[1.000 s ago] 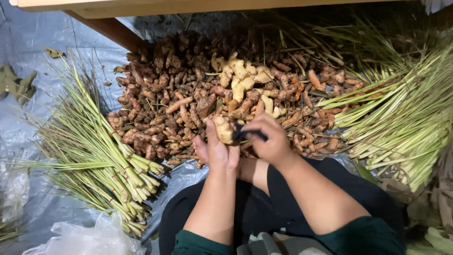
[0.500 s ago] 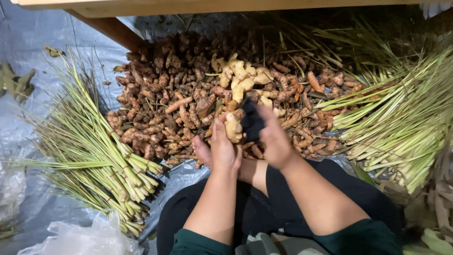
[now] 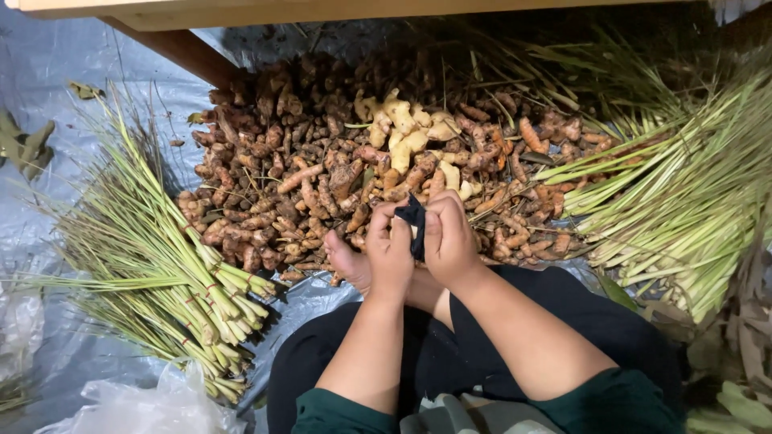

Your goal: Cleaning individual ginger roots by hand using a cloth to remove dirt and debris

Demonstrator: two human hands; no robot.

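Both hands, left hand (image 3: 392,251) and right hand (image 3: 449,239), are closed together around a small black tool (image 3: 414,217) above the heap of brown roots (image 3: 297,177).

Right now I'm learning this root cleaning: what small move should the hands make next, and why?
Probably part the hands a little. The left hand and right hand are pressed together around a dark cloth, so whatever is between them is hidden; opening would show whether it is clean.
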